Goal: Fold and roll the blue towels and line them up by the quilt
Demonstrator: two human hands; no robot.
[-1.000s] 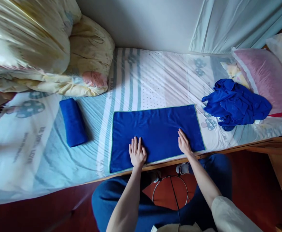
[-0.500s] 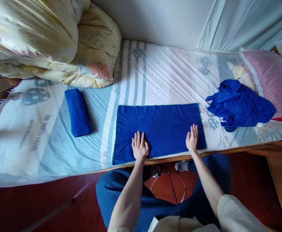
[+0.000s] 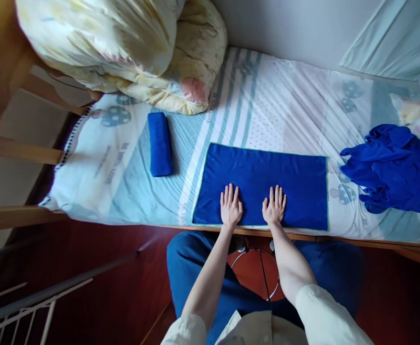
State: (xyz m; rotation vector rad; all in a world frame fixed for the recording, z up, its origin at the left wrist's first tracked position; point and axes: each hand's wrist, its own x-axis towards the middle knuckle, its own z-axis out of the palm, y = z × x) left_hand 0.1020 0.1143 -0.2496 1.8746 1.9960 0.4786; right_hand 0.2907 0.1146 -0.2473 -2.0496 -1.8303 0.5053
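Note:
A blue towel (image 3: 263, 170) with a thin green edge lies spread flat near the front edge of the bed. My left hand (image 3: 231, 206) rests palm down on its front left part, fingers stretched out. Palm down as well, my right hand (image 3: 274, 205) lies on the towel a short way to the right, its fingers spread. Neither hand grips anything. To the left sits a blue towel rolled or folded into a thick bundle (image 3: 160, 143). A crumpled heap of blue cloth (image 3: 397, 167) lies at the right.
The bed (image 3: 141, 201) has a patterned sheet. A bulky yellow quilt (image 3: 195, 52) is piled at the back left. A pale curtain (image 3: 393, 43) hangs at the back right. A white metal rack (image 3: 48, 311) stands on the floor at the lower left.
My right hand has slid left across the towel, closer to my left hand. The camera view has turned left, so the bed appears shifted rightward. The towel still lies flat.

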